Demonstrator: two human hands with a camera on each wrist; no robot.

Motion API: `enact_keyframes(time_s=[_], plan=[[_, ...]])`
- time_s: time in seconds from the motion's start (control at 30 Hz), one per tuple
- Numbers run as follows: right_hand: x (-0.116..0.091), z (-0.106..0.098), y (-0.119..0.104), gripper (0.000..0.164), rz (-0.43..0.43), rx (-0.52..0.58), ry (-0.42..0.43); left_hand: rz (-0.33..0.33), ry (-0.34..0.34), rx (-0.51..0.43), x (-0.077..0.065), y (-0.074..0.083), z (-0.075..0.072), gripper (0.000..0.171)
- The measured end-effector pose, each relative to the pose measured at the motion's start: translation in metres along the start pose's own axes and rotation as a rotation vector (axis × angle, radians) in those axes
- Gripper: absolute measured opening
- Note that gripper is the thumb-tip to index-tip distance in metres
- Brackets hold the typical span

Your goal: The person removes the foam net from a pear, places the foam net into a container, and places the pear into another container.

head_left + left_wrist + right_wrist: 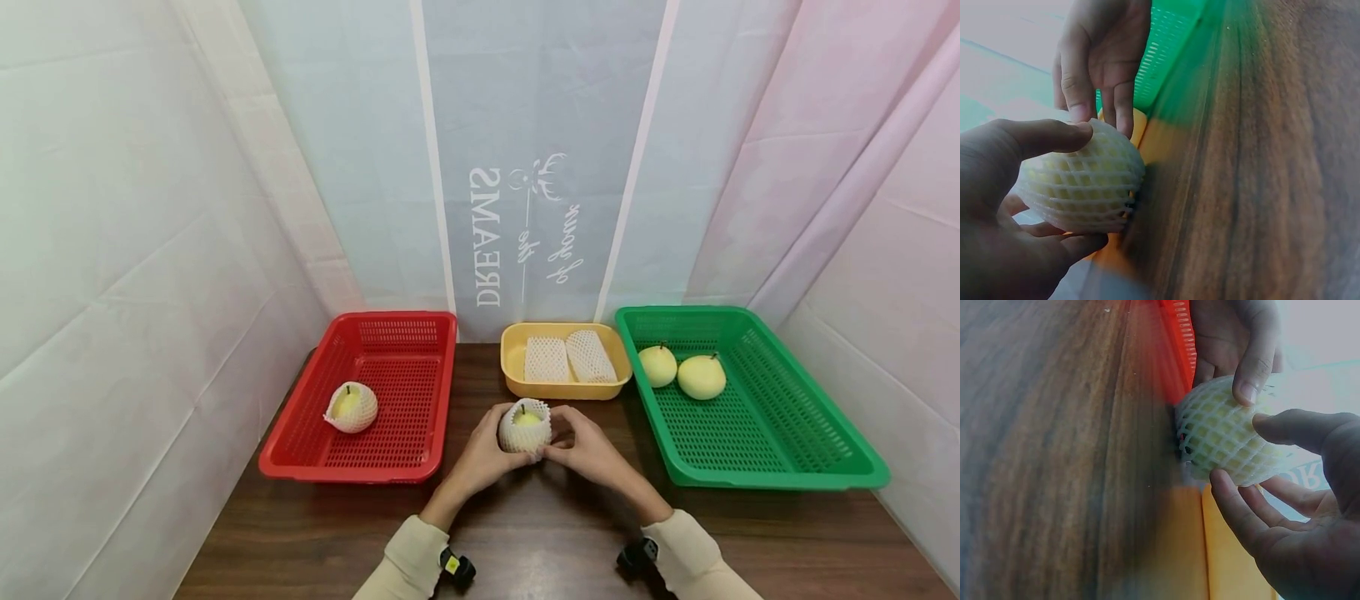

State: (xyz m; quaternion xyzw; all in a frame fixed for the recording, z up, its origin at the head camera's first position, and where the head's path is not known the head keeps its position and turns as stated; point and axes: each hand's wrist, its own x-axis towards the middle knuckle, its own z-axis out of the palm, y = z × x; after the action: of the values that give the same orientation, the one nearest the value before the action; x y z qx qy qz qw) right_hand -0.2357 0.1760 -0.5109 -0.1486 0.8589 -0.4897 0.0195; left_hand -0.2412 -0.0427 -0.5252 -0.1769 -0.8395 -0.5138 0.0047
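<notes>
A pale yellow pear (pixel 528 418) in a white foam net sleeve (pixel 517 438) stands upright over the table between both hands. My left hand (pixel 482 454) grips it from the left, with its thumb across the near side and its fingers below in the left wrist view. From the other side, my right hand (pixel 592 452) holds the sleeved pear (pixel 1229 434) between thumb and fingertips. The stem and pear top show through the sleeve's open upper end. Another sleeved pear (pixel 352 407) sits in the red basket (pixel 352 473). Two bare pears, left (pixel 658 367) and right (pixel 702 377), lie in the green basket (pixel 780 479).
Behind the hands, a yellow tray (pixel 566 390) holds flat white foam sleeves, one at left (pixel 546 360) and one at right (pixel 591 357). The brown wooden table (pixel 517 533) runs up to a hanging cloth (pixel 525 108) at the back.
</notes>
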Motion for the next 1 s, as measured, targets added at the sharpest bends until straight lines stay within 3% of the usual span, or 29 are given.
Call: enact_keyframes(time_s=[0.5,0.8,1.0], plan=[[-0.003,-0.001,0.005,0.052,-0.026,0.002,-0.048,-0.023,-0.07,-0.038,-0.002,-0.006,0.003,0.085],[-0.002,-0.007,0.004,0.054,-0.043,-0.038,-0.084,0.004,-0.101,-0.028,-0.002,-0.01,0.001,0.093],[0.0,-0.018,-0.003,0.054,-0.098,-0.091,-0.086,0.056,-0.099,-0.052,-0.002,-0.007,-0.003,0.094]])
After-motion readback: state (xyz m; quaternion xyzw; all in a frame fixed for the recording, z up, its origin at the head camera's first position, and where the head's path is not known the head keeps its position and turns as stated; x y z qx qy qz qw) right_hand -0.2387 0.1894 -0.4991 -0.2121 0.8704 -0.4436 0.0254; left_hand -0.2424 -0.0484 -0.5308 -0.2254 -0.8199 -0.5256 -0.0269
